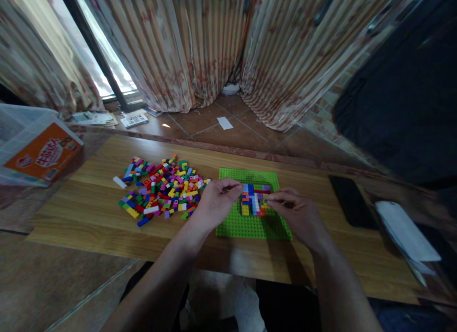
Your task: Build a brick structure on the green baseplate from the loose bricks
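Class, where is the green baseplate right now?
In the head view, the green baseplate lies on the wooden table, slightly right of centre, with the brick pile to its left.

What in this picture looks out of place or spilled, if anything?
One white sheet lies alone on the floor tiles, apart from the other papers, so it may have been dropped. The loose brick heap lies within the table's edges.

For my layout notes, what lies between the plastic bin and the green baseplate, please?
The head view shows wooden tabletop, loose building bricks, then the left hand.
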### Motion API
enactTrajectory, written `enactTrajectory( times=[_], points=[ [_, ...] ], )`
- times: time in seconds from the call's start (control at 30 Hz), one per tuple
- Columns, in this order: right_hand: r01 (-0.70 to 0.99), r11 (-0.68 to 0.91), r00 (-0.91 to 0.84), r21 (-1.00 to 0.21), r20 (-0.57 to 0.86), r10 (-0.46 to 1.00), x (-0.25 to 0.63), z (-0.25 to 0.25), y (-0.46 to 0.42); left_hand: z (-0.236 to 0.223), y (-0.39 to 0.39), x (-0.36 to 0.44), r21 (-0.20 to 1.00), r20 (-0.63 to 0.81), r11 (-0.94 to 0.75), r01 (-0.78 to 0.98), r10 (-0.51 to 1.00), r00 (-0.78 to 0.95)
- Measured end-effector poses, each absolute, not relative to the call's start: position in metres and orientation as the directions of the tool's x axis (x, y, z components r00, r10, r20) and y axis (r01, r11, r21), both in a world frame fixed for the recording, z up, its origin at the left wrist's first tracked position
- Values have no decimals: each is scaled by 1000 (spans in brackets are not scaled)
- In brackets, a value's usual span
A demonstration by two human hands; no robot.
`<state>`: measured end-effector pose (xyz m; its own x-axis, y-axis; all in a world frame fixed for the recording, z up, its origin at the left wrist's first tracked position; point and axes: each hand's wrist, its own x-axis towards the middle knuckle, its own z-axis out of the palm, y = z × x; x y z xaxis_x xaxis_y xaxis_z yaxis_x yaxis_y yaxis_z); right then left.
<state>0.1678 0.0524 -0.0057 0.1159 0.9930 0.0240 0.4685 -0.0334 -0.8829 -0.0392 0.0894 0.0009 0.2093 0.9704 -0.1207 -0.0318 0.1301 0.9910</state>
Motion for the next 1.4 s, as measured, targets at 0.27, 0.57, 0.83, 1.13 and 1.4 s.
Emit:
enactTrajectory(
  times=[0.27,0.57,0.83,1.13,1.4],
  points=[
    [531,-75,127,-844,-9,992,163,-8,50,-1,93,-40,996,-63,49,72,977,205],
    [598,-81,95,-797,-30,995,160,-13,51,-3,93,-43,990,-15,-16,140,976,216],
    [690,-66,87,-721,-8,996,159,-11,52,-3,92,-46,981,17,-60,185,974,224],
    [709,-51,81,-703,9,997,162,-7,53,-2,91,-49,973,35,-84,215,974,222],
    [694,-97,127,-713,-10,992,159,-8,55,-1,92,-50,961,26,-85,262,975,221]
  ],
)
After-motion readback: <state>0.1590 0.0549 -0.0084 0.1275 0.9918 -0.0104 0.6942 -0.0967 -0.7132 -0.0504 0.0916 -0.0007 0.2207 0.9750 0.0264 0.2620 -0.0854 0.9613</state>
